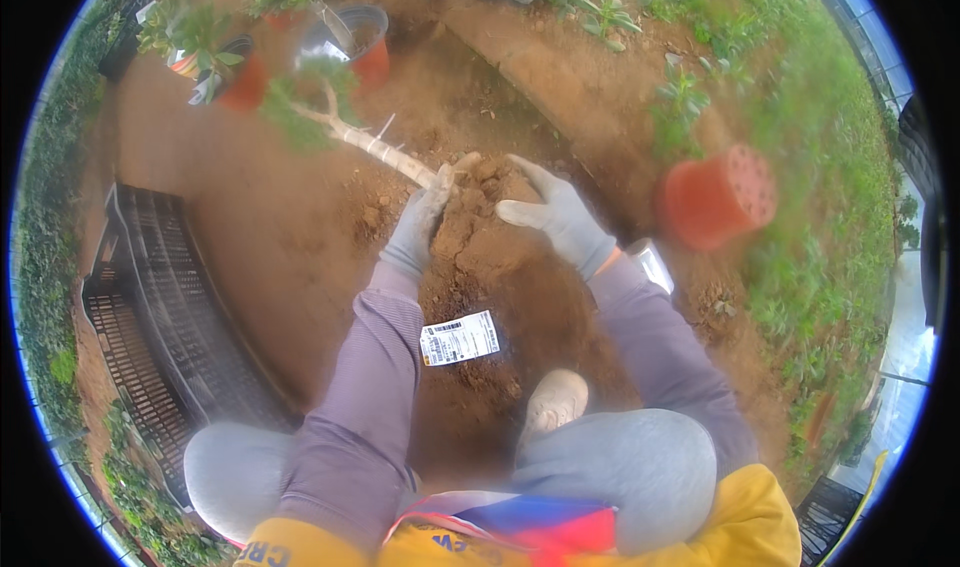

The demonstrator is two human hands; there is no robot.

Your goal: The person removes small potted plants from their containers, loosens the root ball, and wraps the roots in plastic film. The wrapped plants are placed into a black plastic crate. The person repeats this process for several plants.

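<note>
Both my hands wear pale grey gloves. My left hand (425,219) is closed round the base of a small potted-style tree, where its pale bare trunk (385,152) meets a brown root ball (485,222). The plant lies tilted, its blurred green leaves (305,107) pointing up and left. My right hand (562,219) is at the right side of the root ball, thumb and fingers apart, fingertips close to the soil; whether they touch it I cannot tell. A white printed label (460,339) lies on the loose soil below the root ball, between my forearms.
An upturned orange-red plastic pot (715,197) with drainage holes lies at right. A black plastic crate (170,307) stands at left. Several potted plants, one in a dark-rimmed pot (365,42), stand at upper left. A white object (652,265) is by my right wrist. Weeds (820,217) grow along the right.
</note>
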